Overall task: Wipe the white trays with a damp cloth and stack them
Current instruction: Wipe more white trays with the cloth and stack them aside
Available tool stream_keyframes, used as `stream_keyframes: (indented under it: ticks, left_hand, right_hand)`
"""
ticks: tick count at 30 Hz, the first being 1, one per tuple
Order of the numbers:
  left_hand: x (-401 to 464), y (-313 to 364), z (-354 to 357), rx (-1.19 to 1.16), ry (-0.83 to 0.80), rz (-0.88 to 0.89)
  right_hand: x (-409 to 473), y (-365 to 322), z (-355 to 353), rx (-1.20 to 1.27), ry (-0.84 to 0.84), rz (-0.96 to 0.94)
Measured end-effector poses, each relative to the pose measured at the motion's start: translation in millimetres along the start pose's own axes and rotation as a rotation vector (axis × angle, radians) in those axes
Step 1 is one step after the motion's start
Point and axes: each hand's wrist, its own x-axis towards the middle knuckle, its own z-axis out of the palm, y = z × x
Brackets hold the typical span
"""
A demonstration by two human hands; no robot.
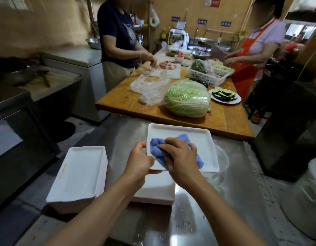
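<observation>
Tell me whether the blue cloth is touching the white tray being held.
Touching. The head view shows the blue cloth pressed flat on the white tray under the right hand, while the left hand grips the tray's edge.

A tray (203,139) is held above the worktop (215,201), which serves as the landmark. On the worktop's left end a stack of trays (79,173) is set, and a second stack (157,190) lies right of it, under the held tray. A cloth (175,151) is pressed in the held tray by the right hand (182,160); the tray's left edge is gripped by the left hand (139,160). Behind the worktop a wooden table (224,119) is placed, on which a cabbage (187,97), a plate (224,95) and a basket (208,75) rest.
</observation>
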Motion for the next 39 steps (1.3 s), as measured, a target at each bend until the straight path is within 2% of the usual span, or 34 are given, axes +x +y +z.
stream_keyframes:
  ticks: [6,11,13,17,20,25,27,31,35,39]
  left_hand:
    - [-7.4,4.0,-18.1,0.093,0.039,0.056]
    - [-6.8,9.1,-37.0,0.004,0.056,0.044]
    - [-6.6,10.2,-43.8,-0.022,0.054,0.04]
    - [-5.9,8.4,-56.7,0.001,0.074,0.049]
    - [-6.1,5.7,-60.5,0.001,0.055,0.07]
    - [-2.6,4.7,-59.4,-0.063,0.031,0.034]
    - [-2.1,6.2,-57.9,-0.091,0.025,0.022]
    - [-4.9,7.2,-54.2,-0.11,-0.002,0.026]
    - [-9.7,8.4,-50.3,-0.127,-0.042,0.012]
    - [-9.3,16.5,-52.8,-0.123,-0.049,0.043]
  right_hand:
    - [36.1,-29.4,12.3,-0.208,0.058,-0.061]
    - [43.2,-29.0,22.3,-0.319,0.032,-0.074]
    - [41.8,-19.4,20.5,-0.344,0.04,-0.021]
    - [41.3,17.4,-0.8,-0.405,0.014,0.205]
    - [40.3,30.7,-15.2,-0.417,0.019,0.231]
    - [31.4,24.2,-13.2,-0.445,0.201,0.3]
    - [26.1,20.3,-10.2,-0.421,0.163,0.28]
    - [23.2,18.7,-17.9,-0.664,0.058,0.347]
    - [26.4,13.7,-16.6,-0.486,0.107,0.374]
    - [27.1,-5.2,-3.9,-0.293,0.104,0.185]
